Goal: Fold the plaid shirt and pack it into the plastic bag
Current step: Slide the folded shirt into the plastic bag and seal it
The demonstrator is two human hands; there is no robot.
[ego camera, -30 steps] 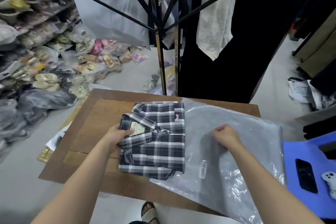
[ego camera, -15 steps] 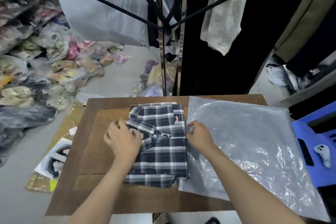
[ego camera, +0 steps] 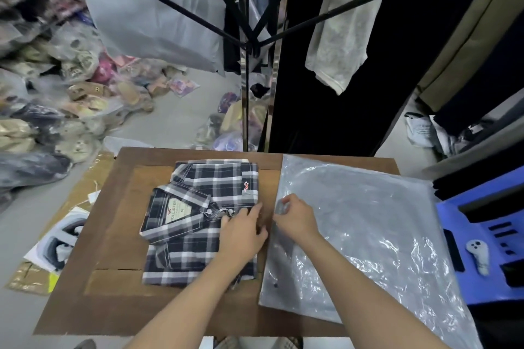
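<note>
The folded plaid shirt point(ego camera: 198, 224) lies on the desk point(ego camera: 113, 235) beside the plastic bag point(ego camera: 368, 235). The left hand point(ego camera: 241, 235) has slid across it, fingers flat. The right hand point(ego camera: 296, 218) now pinches the bag's edge, maybe to open it.

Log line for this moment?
plaid shirt: folded, on table, outside plastic bag | left hand: resting on shirt | right hand: pinching bag edge

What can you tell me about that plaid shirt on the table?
The plaid shirt is woven cloth in dark navy, grey and white checks, folded into a neat rectangle, buttoned, collar towards the left. A cream neck label shows inside the collar; a small red logo sits on the chest. It lies flat on the wooden table, outside and just left of the plastic bag. The left hand rests on its right edge.
</note>
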